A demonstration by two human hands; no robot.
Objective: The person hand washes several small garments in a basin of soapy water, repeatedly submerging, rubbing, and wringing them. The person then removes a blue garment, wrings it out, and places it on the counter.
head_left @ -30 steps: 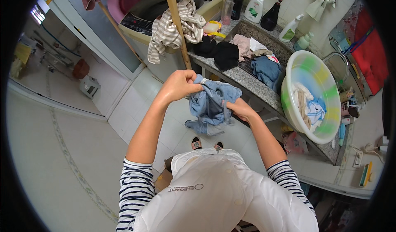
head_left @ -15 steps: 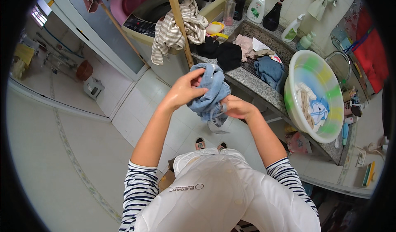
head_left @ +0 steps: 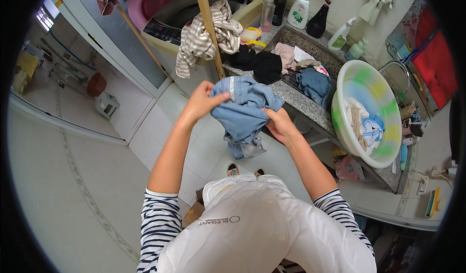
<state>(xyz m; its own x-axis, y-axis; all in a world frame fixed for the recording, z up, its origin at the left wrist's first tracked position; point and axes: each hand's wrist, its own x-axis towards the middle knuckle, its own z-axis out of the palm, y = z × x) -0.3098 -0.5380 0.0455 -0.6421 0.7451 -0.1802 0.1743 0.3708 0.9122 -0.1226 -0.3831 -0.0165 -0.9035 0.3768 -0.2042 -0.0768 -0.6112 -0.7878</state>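
- The left hand is closed on the upper left edge of a blue denim garment, thumb stretched across the cloth toward the middle.
- The right hand grips the same garment from the right side, fingers curled into its folds.
- The garment hangs bunched between both hands in front of the person's chest, its lower end dangling above the white tiled floor.
- Compared with half a second ago, the bundle is more opened out: a pale inner band now shows along its top edge, and the cloth spreads wider between the hands.
- A second ago the left hand was higher and pinched a smaller wad; now both hands sit at nearly the same height.
- Just beyond the garment is the granite counter, bearing dark clothes and a blue cloth.
- A round pastel basin with small garments inside rests on the counter to the right.
- A striped towel drapes over the washing machine, beside a wooden pole.
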